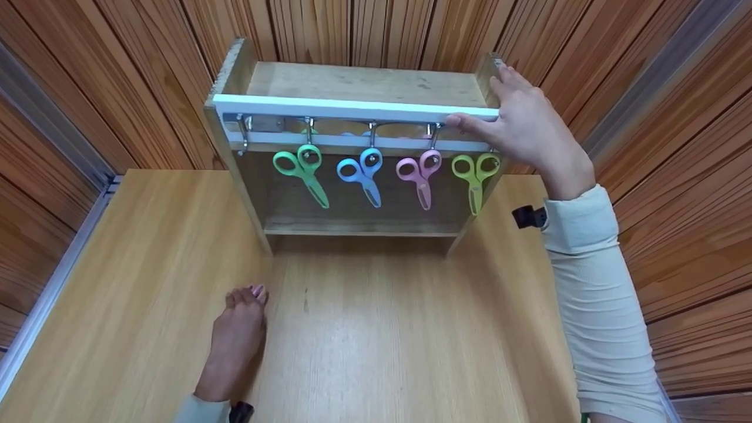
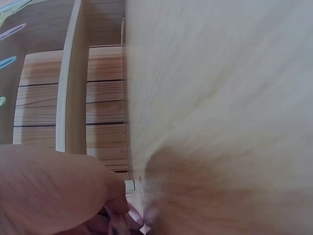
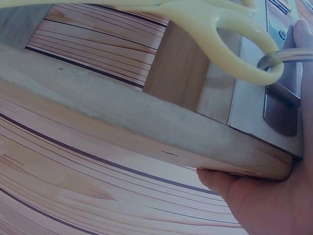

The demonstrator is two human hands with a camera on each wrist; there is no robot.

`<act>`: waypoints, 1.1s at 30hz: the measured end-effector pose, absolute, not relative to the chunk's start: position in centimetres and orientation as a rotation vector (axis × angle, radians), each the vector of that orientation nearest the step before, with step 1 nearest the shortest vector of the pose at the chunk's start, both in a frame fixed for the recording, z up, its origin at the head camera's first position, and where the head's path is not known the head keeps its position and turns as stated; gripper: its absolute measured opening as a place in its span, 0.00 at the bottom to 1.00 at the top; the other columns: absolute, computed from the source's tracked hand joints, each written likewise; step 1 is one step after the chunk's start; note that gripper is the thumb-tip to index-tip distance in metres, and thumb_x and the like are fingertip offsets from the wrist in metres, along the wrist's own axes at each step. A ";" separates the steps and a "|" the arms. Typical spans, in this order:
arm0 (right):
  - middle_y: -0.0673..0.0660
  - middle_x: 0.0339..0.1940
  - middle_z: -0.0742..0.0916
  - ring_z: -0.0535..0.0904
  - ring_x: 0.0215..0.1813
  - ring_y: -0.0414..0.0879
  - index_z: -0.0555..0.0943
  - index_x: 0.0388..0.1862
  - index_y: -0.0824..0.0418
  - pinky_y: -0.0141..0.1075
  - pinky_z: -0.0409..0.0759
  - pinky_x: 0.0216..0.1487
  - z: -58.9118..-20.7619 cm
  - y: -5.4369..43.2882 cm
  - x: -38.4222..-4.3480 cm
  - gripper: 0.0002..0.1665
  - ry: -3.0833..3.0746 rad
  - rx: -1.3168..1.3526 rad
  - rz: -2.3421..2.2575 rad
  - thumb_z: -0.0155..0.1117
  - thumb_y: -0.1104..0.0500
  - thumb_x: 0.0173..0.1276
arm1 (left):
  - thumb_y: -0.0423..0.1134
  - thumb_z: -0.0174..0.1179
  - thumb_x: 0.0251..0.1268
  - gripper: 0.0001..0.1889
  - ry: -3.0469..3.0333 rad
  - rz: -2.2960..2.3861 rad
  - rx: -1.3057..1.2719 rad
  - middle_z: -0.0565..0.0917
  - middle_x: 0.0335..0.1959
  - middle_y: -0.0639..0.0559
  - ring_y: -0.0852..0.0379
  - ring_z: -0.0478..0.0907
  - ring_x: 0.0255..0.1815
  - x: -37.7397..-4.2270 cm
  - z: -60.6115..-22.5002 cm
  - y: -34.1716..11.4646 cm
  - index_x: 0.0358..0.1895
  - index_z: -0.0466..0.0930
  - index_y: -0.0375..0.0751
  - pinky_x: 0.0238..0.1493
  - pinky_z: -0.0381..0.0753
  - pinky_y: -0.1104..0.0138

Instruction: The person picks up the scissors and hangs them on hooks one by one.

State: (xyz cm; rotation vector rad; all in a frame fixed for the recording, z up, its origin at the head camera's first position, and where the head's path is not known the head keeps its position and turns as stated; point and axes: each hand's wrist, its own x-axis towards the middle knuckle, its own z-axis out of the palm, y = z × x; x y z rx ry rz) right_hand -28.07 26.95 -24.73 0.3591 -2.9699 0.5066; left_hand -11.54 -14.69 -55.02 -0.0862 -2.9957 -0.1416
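Note:
A small wooden rack stands upright on the table, with a white rail along its top front. My right hand grips the rack's upper right corner, thumb on the rail and fingers along the outer side board. From metal hooks on the rail hang green scissors, blue scissors, pink scissors and yellow scissors. The yellow pair is large in the right wrist view, close to that hand. In front of the rack, my left hand rests on the table with loosely curled fingers, holding nothing.
The leftmost hook carries no scissors. A lower shelf board spans the rack near its base. Wood-plank walls enclose the table at the back and sides, with metal edging on the left.

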 end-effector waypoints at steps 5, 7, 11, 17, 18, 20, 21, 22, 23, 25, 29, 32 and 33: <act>0.59 0.91 0.48 0.40 0.91 0.61 0.55 0.86 0.65 0.64 0.42 0.88 -24.8 26.9 -28.1 0.71 -2.966 0.370 0.498 0.51 0.14 0.64 | 0.24 0.65 0.68 0.15 -2.994 -0.233 -0.089 0.83 0.43 0.23 0.41 0.83 0.29 -11.5 -54.9 -15.1 0.51 0.76 0.14 0.29 0.91 0.50; 0.59 0.91 0.48 0.40 0.91 0.61 0.55 0.86 0.65 0.64 0.41 0.88 -24.9 27.0 -28.0 0.71 -2.968 0.374 0.504 0.51 0.14 0.64 | 0.24 0.66 0.67 0.15 -3.000 -0.271 -0.084 0.83 0.41 0.24 0.42 0.83 0.27 -11.5 -54.7 -15.3 0.50 0.77 0.15 0.30 0.91 0.49; 0.60 0.91 0.49 0.41 0.91 0.60 0.57 0.85 0.65 0.64 0.41 0.88 -25.0 27.1 -27.9 0.70 -2.961 0.380 0.509 0.51 0.14 0.64 | 0.29 0.63 0.73 0.14 -3.027 -0.398 -0.065 0.84 0.38 0.27 0.42 0.85 0.29 -11.6 -54.1 -15.3 0.51 0.77 0.17 0.32 0.91 0.49; 0.59 0.91 0.49 0.40 0.91 0.58 0.56 0.86 0.63 0.64 0.40 0.88 -24.9 27.0 -28.0 0.70 -2.950 0.390 0.516 0.52 0.14 0.64 | 0.32 0.55 0.81 0.17 -3.081 -0.703 -0.006 0.86 0.52 0.25 0.41 0.88 0.43 -12.2 -52.6 -15.3 0.60 0.75 0.19 0.45 0.91 0.48; 0.59 0.91 0.49 0.40 0.91 0.58 0.56 0.86 0.63 0.64 0.40 0.88 -24.8 27.0 -28.0 0.70 -2.950 0.390 0.515 0.52 0.14 0.64 | 0.31 0.55 0.81 0.17 -3.080 -0.757 -0.006 0.85 0.55 0.24 0.42 0.88 0.46 -12.3 -52.3 -15.2 0.63 0.75 0.19 0.48 0.91 0.48; 0.59 0.91 0.49 0.40 0.91 0.58 0.56 0.86 0.63 0.64 0.40 0.88 -24.9 27.0 -28.0 0.69 -2.949 0.393 0.511 0.52 0.14 0.64 | 0.29 0.53 0.82 0.18 -3.084 -0.863 -0.005 0.85 0.58 0.25 0.43 0.87 0.46 -12.5 -51.5 -15.3 0.66 0.73 0.19 0.46 0.91 0.51; 0.59 0.91 0.49 0.40 0.91 0.59 0.57 0.86 0.62 0.64 0.40 0.88 -24.9 27.0 -28.0 0.69 -2.948 0.393 0.513 0.52 0.14 0.64 | 0.29 0.51 0.82 0.19 -3.077 -0.917 -0.007 0.84 0.59 0.24 0.44 0.86 0.46 -12.6 -51.1 -15.2 0.68 0.72 0.19 0.43 0.90 0.54; 0.59 0.91 0.50 0.40 0.91 0.58 0.57 0.86 0.62 0.64 0.40 0.88 -24.9 27.0 -28.0 0.69 -2.945 0.396 0.511 0.52 0.14 0.65 | 0.30 0.49 0.83 0.20 -3.065 -0.964 -0.008 0.82 0.62 0.24 0.45 0.86 0.49 -12.7 -50.6 -15.2 0.69 0.71 0.19 0.43 0.89 0.56; 0.59 0.91 0.50 0.40 0.91 0.58 0.58 0.86 0.62 0.64 0.39 0.88 -24.8 27.1 -27.9 0.68 -2.943 0.395 0.510 0.52 0.14 0.65 | 0.29 0.48 0.83 0.21 -3.053 -1.013 -0.012 0.81 0.65 0.25 0.45 0.86 0.51 -12.7 -50.1 -15.2 0.71 0.70 0.20 0.43 0.89 0.57; 0.60 0.91 0.50 0.40 0.91 0.58 0.59 0.85 0.62 0.64 0.39 0.88 -24.8 27.2 -27.8 0.68 -2.943 0.396 0.513 0.51 0.14 0.65 | 0.29 0.47 0.84 0.22 -3.009 -1.118 -0.029 0.77 0.70 0.27 0.44 0.85 0.59 -12.7 -49.1 -15.2 0.74 0.67 0.22 0.50 0.90 0.57; 0.60 0.91 0.49 0.40 0.91 0.59 0.58 0.86 0.63 0.65 0.38 0.88 -24.8 27.3 -27.5 0.68 -2.951 0.385 0.526 0.51 0.14 0.65 | 0.35 0.47 0.86 0.25 -2.858 -1.300 -0.066 0.69 0.77 0.39 0.46 0.69 0.78 -12.4 -47.0 -15.0 0.79 0.64 0.33 0.72 0.76 0.52; 0.60 0.90 0.50 0.41 0.91 0.59 0.59 0.85 0.64 0.64 0.40 0.88 -24.7 27.3 -27.4 0.69 -2.943 0.388 0.518 0.51 0.14 0.64 | 0.34 0.49 0.85 0.25 -2.733 -1.305 -0.111 0.72 0.75 0.38 0.45 0.71 0.76 -12.1 -45.4 -14.8 0.78 0.66 0.32 0.71 0.75 0.53; 0.60 0.90 0.50 0.41 0.91 0.59 0.59 0.85 0.64 0.64 0.40 0.88 -24.6 27.3 -27.3 0.70 -2.941 0.387 0.515 0.51 0.13 0.64 | 0.33 0.50 0.84 0.24 -2.699 -1.290 -0.120 0.74 0.74 0.36 0.44 0.74 0.74 -12.1 -44.8 -14.7 0.77 0.67 0.30 0.68 0.77 0.53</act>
